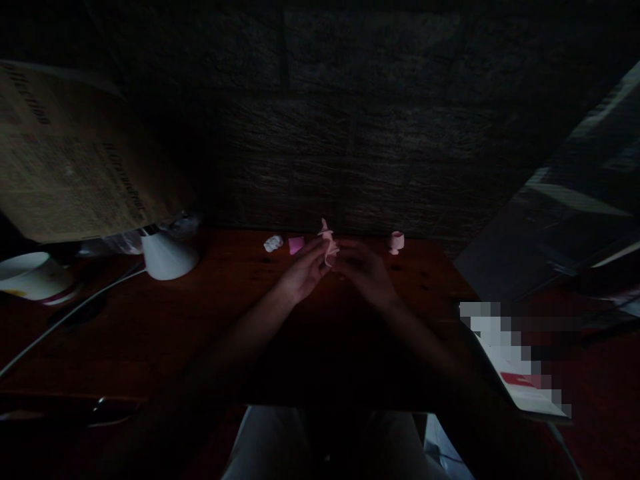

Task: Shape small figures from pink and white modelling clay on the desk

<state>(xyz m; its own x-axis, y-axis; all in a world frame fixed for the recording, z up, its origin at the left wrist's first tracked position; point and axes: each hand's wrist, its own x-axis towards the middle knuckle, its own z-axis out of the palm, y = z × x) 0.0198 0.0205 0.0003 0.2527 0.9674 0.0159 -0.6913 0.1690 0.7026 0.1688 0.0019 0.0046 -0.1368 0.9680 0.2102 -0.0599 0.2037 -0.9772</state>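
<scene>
The left hand point(304, 272) is pinching a thin, curled pink piece point(327, 245) between thumb and fingers; the right hand point(369, 272) is meeting the same piece from the right with bent fingers, though shadow is hiding whether its fingertips are closing on it; the pink piece is standing roughly upright between the two hands, its narrow end pointing toward the wall point(390, 133); both forearms are reaching forward over a brown wooden table point(230, 270); a flat pink square point(297, 245) is lying just beyond the left hand's fingers; a crumpled white lump point(273, 243) is resting to the left of the square, near it but not touching; a small pink cup point(397, 241) with a stem and foot is standing upright to the right of the right hand, apart from it; farther left, a white cone point(167, 257) is standing on the table, and a pale cord point(75, 319) is running from it toward the near left; a paper cup point(35, 277) is sitting at the far left, below a printed brown bag point(75, 153); a pale flat object point(530, 393), partly masked by blocks, is lying at the right edge of the table; pale trousers point(265, 443) are showing below the near edge.
</scene>
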